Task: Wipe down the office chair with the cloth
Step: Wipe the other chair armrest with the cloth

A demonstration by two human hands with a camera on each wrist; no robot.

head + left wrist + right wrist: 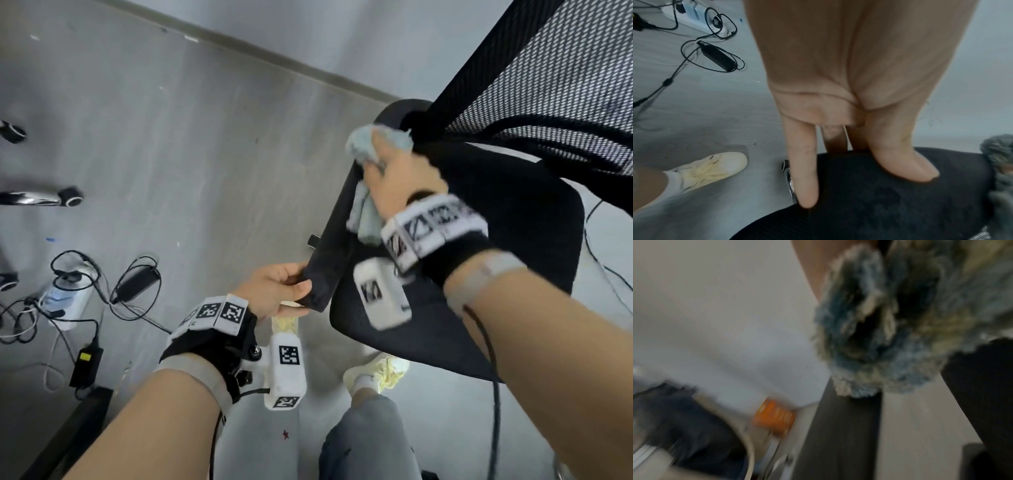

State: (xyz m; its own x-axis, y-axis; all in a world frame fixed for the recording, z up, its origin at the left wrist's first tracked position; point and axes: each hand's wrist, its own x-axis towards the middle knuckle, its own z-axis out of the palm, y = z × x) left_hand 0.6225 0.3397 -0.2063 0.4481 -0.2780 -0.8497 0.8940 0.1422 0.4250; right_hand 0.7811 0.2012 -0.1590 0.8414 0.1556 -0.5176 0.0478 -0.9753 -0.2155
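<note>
Both forearms fill the lower part of the head view, each wrist wrapped in a black band with white marker blocks. From there the left hand reaches to the near end of the armrest of the office chair, thumb on top and fingers beneath, pinching the pad's end. In the left wrist view the thumb and one finger lie against the dark padded surface. That armrest's long axis runs from the left hand up and away toward the chair's back corner, where the mesh backrest rises to the upper right.

At the far end of the armrest the right hand grips the cloth, a fluffy pale blue bundle; part bulges ahead of the fingers against the joint of armrest and backrest, and a tail hangs beside the wrist. The right wrist view is heavily blurred, so the fingers' exact hold cannot be told there, though the cloth fills its upper right.

On the grey floor at the left lie a power strip and tangled black cables with adapters. A pale shoe shows below the seat's front edge.
</note>
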